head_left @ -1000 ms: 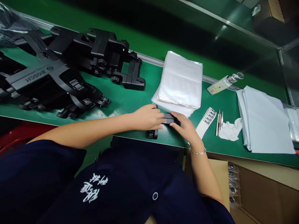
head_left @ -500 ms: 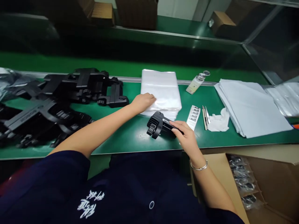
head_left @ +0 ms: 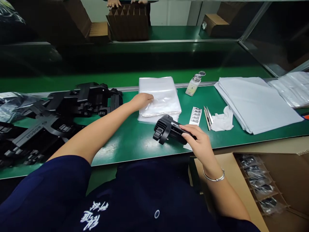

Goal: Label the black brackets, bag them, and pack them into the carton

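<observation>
My right hand (head_left: 199,143) grips a small black plastic part (head_left: 166,129) and holds it lifted just above the green bench (head_left: 130,141), its ribbed end pointing left. My left hand (head_left: 142,100) reaches forward and rests its fingers on the left edge of a stack of clear plastic bags (head_left: 159,96); the fingertips look curled onto the top bag. A strip of labels (head_left: 196,115) lies just right of the held part.
A heap of black plastic parts (head_left: 60,112) fills the bench's left side. Tweezers (head_left: 207,114), a white rag (head_left: 223,119), a small bottle (head_left: 193,85) and white sheets (head_left: 253,100) lie right. A carton (head_left: 260,190) with bagged parts stands lower right. Another person's hands (head_left: 113,3) touch a divided box behind.
My left hand left the black part and moved forward onto the bag stack. My right hand lifted the part off the bench. The camera tilted upward.
</observation>
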Motion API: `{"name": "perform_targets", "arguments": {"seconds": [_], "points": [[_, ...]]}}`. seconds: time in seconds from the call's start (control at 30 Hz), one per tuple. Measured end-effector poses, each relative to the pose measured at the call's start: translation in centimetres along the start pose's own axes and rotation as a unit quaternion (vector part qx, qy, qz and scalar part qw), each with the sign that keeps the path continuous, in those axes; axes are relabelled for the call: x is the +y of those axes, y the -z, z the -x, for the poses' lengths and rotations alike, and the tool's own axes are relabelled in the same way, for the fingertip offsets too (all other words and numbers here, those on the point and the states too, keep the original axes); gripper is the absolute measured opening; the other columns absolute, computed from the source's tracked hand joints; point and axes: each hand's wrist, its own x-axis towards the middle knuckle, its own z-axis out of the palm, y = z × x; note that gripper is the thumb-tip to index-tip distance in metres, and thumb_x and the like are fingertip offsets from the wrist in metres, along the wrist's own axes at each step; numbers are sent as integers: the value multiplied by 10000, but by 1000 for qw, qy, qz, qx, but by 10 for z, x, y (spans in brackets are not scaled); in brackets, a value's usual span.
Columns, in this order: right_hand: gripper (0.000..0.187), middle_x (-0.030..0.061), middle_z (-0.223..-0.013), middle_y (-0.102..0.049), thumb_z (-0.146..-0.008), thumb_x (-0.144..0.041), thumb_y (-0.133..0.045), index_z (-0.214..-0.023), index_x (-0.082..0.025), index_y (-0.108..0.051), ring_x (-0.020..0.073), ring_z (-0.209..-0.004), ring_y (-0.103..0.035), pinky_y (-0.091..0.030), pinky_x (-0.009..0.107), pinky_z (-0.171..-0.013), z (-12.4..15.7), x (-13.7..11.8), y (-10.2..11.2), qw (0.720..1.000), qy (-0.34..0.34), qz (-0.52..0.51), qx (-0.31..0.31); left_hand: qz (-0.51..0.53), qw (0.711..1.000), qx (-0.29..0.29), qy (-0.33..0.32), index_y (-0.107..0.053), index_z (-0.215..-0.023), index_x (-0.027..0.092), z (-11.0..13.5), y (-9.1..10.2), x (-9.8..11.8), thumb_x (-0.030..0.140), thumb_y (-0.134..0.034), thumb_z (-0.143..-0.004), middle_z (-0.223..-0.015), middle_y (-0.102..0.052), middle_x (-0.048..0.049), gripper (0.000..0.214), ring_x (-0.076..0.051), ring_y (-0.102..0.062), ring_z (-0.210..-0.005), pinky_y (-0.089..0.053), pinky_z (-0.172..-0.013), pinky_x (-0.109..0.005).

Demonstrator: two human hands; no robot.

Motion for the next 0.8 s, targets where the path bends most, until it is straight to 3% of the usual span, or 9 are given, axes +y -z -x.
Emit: {"name": "perform_targets", "arguments": {"seconds": [0.1, 0.17, 0.23, 0.33, 0.4, 0.47, 0.53, 0.63, 0.8], "points": [[254, 52, -1143, -642, -883, -316, -643, -1109, -351, -752, 244, -1099, -612, -535, 425, -943, 4, 1, 1, 1000, 28, 9, 10, -40, 995, 81, 39, -659, -876, 196, 21, 26, 0, 253, -389, -931, -886, -696, -102, 282, -260, -620, -821, -446, -681, -343], [248, 58, -1183, -616, -882, -308, -649, -1099, -364, -755, 258, -1144, -587, -516, 449, -976, 6, 5, 3, 997, 62, 32, 27, -101, 986, 131, 27, -659, -868, 194, 46, 37, 2, 241, -388, -923, -900, -679, -120, 280, -286, -626, -879, -459, -696, -364], [245, 64, -1209, -602, -889, -294, -646, -1093, -373, -756, 267, -1163, -576, -502, 474, -990, 7, 13, 5, 993, 99, 49, 47, -130, 986, 107, -18, -658, -820, 189, 74, 37, 5, 241, -417, -901, -860, -660, -128, 260, -297, -633, -886, -485, -702, -377], [232, 71, -1199, -599, -878, -281, -665, -1072, -368, -759, 272, -1147, -587, -505, 498, -977, 6, 31, 8, 985, 152, 23, 85, -79, 990, 9, -118, -695, -867, 184, 117, 9, 12, 320, -460, -901, -928, -688, -141, 274, -299, -650, -934, -533, -797, -408], [221, 72, -1186, -599, -862, -280, -685, -1053, -363, -757, 274, -1143, -595, -511, 509, -963, 3, 44, 10, 979, 174, -14, 104, -20, 984, -22, -177, -677, -1159, 193, 141, -23, 20, 475, -493, -912, -1252, -653, -161, 418, -328, -596, -1177, -473, -1009, -468], [209, 70, -1184, -600, -852, -285, -695, -1037, -366, -753, 277, -1144, -598, -514, 517, -952, 1, 54, 13, 975, 185, -42, 113, 17, 977, -53, -208, -488, -1440, 215, 161, -58, 31, 599, -509, -897, -1519, -461, -154, 665, -346, -431, -1397, -329, -1154, -504], [203, 65, -1188, -603, -847, -293, -700, -1025, -379, -746, 279, -1140, -602, -515, 524, -936, 1, 59, 15, 973, 191, -59, 114, 42, 970, -82, -227, -348, -1533, 215, 174, -87, 43, 578, -486, -928, -1586, -355, -149, 718, -322, -359, -1457, -259, -1195, -490], [207, 53, -1197, -609, -839, -307, -708, -1018, -407, -736, 282, -1132, -604, -512, 529, -914, 2, 58, 19, 971, 199, -81, 103, 80, 962, -85, -246, -299, -1556, 230, 181, -112, 59, 505, -453, -968, -1584, -356, -128, 667, -284, -365, -1459, -242, -1208, -458], [124, 40, -1175, -629, -823, -413, -726, -945, -402, -739, 267, -1091, -609, -500, 513, -903, 8, 50, 21, 974, 165, -117, 103, 108, 958, -73, -255, -345, -1537, 253, 165, -124, 74, 475, -473, -963, -1576, -377, -110, 628, -265, -366, -1460, -202, -1222, -446]]}}
